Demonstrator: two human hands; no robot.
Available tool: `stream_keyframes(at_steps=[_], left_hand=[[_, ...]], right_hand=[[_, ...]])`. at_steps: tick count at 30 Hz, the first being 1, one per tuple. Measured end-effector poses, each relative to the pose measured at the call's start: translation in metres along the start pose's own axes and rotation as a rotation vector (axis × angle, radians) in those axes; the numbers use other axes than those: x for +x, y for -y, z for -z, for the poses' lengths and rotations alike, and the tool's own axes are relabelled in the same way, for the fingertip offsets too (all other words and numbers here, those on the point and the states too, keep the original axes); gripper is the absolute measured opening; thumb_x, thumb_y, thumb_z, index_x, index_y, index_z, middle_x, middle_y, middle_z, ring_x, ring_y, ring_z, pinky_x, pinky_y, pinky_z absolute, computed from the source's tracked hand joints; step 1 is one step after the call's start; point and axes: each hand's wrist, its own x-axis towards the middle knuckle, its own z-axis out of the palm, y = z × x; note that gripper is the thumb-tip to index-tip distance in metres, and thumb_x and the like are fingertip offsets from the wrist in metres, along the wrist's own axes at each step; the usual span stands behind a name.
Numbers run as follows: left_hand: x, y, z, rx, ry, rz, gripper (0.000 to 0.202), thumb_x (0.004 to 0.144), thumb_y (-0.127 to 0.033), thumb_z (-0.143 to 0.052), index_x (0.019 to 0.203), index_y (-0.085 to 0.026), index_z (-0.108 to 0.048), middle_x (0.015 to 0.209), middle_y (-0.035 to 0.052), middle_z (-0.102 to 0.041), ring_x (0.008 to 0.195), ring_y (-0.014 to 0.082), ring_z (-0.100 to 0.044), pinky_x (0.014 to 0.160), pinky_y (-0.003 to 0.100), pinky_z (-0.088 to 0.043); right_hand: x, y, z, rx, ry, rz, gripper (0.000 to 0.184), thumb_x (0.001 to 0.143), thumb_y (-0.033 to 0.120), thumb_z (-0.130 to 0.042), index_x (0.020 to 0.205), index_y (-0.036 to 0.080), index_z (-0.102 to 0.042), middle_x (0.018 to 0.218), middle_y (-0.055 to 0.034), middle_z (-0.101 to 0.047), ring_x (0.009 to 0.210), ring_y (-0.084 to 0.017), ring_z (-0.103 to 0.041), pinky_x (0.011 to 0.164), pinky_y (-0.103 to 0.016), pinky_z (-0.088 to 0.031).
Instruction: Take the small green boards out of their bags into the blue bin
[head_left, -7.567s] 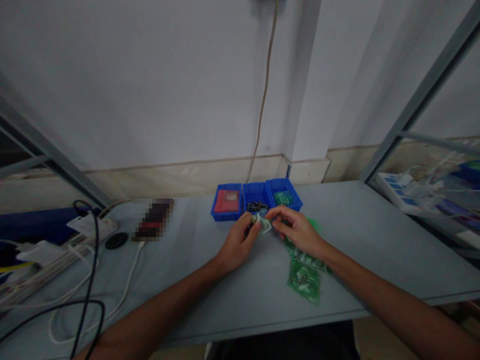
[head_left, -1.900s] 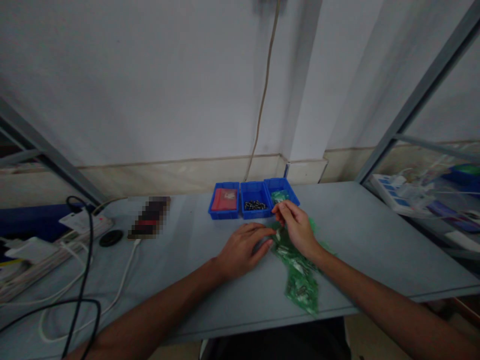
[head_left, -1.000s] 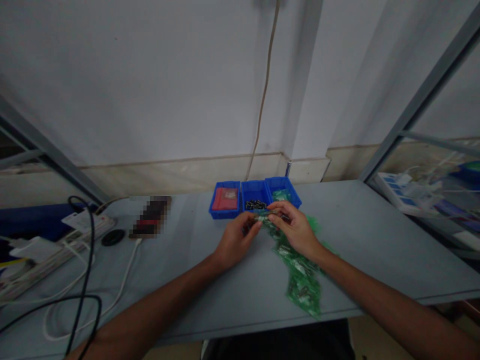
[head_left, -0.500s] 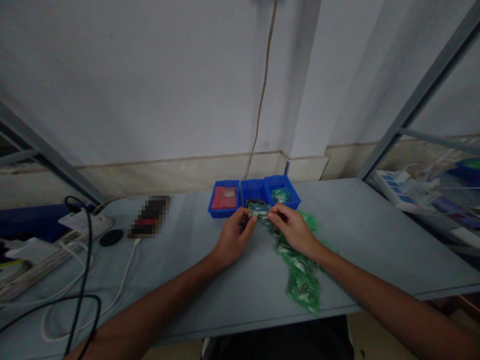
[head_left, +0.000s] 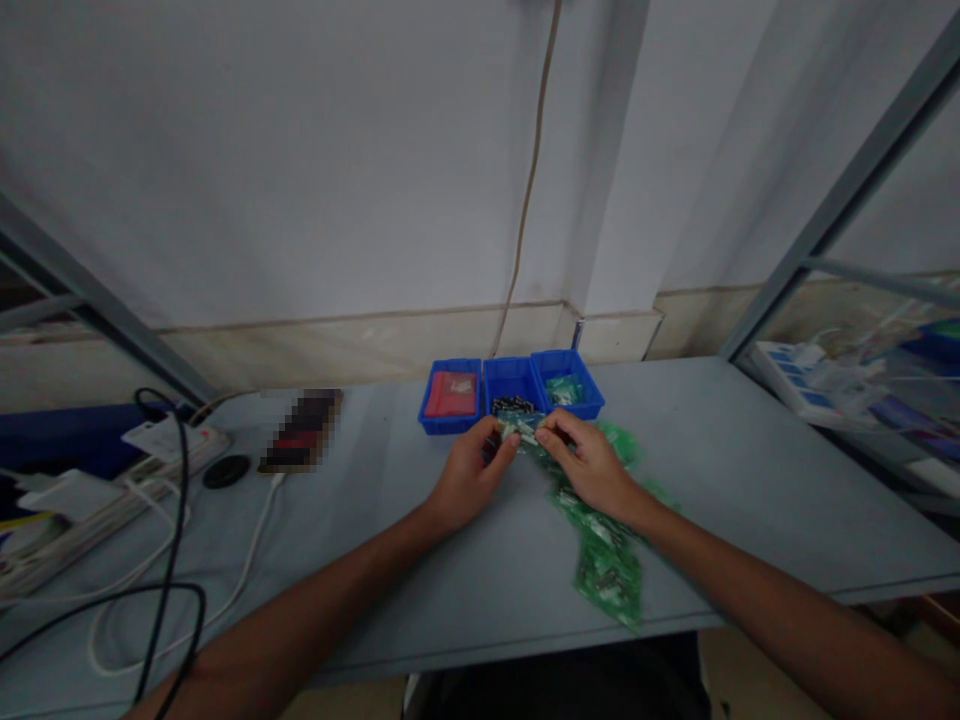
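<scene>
A long strip of small green plastic packets (head_left: 604, 545) runs across the grey table (head_left: 750, 480) from the front edge up to my hands. My left hand (head_left: 472, 475) and my right hand (head_left: 589, 462) both pinch the strip's top end (head_left: 525, 430), fingers closed on it, just in front of three small blue bins. The left bin (head_left: 450, 397) holds red packets, the middle bin (head_left: 511, 390) small dark parts, the right bin (head_left: 566, 384) green packets.
A blurred-out dark object (head_left: 302, 431) lies left of the bins. Further left are a black disc (head_left: 226, 470), a power strip (head_left: 97, 500) and looping black and white cables (head_left: 169, 590). A cord (head_left: 529, 190) hangs down the wall. A metal-framed shelf (head_left: 847, 385) with cluttered items stands right.
About two seconds ago my left hand lay flat on the table and my right was at the right bin. Both have since closed on the strip's top end and hold it steady.
</scene>
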Motion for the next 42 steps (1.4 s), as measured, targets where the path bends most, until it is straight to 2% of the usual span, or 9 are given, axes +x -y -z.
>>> stream_keyframes(at_steps=[4,11,18,24,30,37,42], left_hand=[[0.0002,-0.0005,0.0000,0.017,-0.012,-0.030,0.032,0.104,-0.049,-0.059,0.102,-0.018,-0.067,0.095,0.0047,-0.070,0.081,0.0173,-0.062,0.073,0.028,-0.048],[-0.0019,0.0010,0.0008,0.063,0.017,-0.052,0.025,0.104,-0.042,-0.061,0.105,-0.018,-0.066,0.091,0.0027,-0.068,0.077,0.0156,-0.058,0.070,0.027,-0.045],[-0.0017,0.0009,0.0003,0.045,0.042,-0.058,0.024,0.106,-0.041,-0.059,0.101,-0.018,-0.064,0.088,0.0018,-0.064,0.077,0.0152,-0.056,0.070,0.026,-0.044],[-0.0016,0.0017,-0.0005,0.080,-0.001,-0.047,0.027,0.105,-0.042,-0.057,0.093,-0.018,-0.061,0.085,0.0021,-0.063,0.076,0.0161,-0.055,0.071,0.028,-0.043],[-0.0016,0.0020,-0.0008,0.097,-0.002,-0.052,0.033,0.105,-0.048,-0.056,0.094,-0.018,-0.062,0.085,0.0014,-0.063,0.075,0.0161,-0.054,0.071,0.028,-0.043],[0.0008,0.0034,-0.0009,0.036,0.013,0.001,0.039,0.104,-0.055,-0.056,0.104,-0.018,-0.065,0.092,0.0039,-0.067,0.080,0.0182,-0.057,0.074,0.029,-0.046],[0.0008,0.0046,-0.0015,0.063,0.023,-0.022,0.039,0.105,-0.057,-0.054,0.101,-0.019,-0.064,0.090,0.0029,-0.065,0.079,0.0179,-0.056,0.075,0.029,-0.047]], right_hand=[[-0.0010,-0.0020,-0.0019,0.019,0.031,0.002,0.021,0.107,0.041,-0.058,0.094,0.024,-0.061,0.082,0.0002,-0.058,0.076,-0.019,-0.055,0.069,-0.031,-0.042],[-0.0007,-0.0039,-0.0003,-0.011,0.065,0.034,0.020,0.105,0.034,-0.059,0.089,0.023,-0.059,0.080,0.0011,-0.054,0.075,-0.019,-0.052,0.069,-0.031,-0.039],[-0.0006,-0.0018,-0.0015,0.040,0.083,0.009,0.015,0.103,0.033,-0.062,0.093,0.023,-0.062,0.080,0.0013,-0.055,0.075,-0.018,-0.052,0.068,-0.030,-0.039],[-0.0020,0.0029,-0.0022,0.029,0.121,-0.007,0.015,0.102,0.032,-0.061,0.090,0.023,-0.060,0.079,0.0021,-0.053,0.074,-0.018,-0.050,0.068,-0.029,-0.039],[-0.0015,-0.0017,-0.0028,0.021,0.091,-0.003,0.019,0.103,0.033,-0.059,0.086,0.024,-0.057,0.077,0.0020,-0.052,0.074,-0.019,-0.051,0.068,-0.029,-0.039],[-0.0024,-0.0003,-0.0035,0.056,0.080,-0.025,0.019,0.106,0.034,-0.057,0.091,0.024,-0.057,0.081,0.0018,-0.053,0.077,-0.018,-0.052,0.072,-0.030,-0.041],[-0.0030,-0.0019,-0.0045,0.057,0.059,-0.017,0.019,0.106,0.036,-0.056,0.092,0.024,-0.057,0.081,0.0019,-0.054,0.077,-0.019,-0.053,0.072,-0.030,-0.042]])
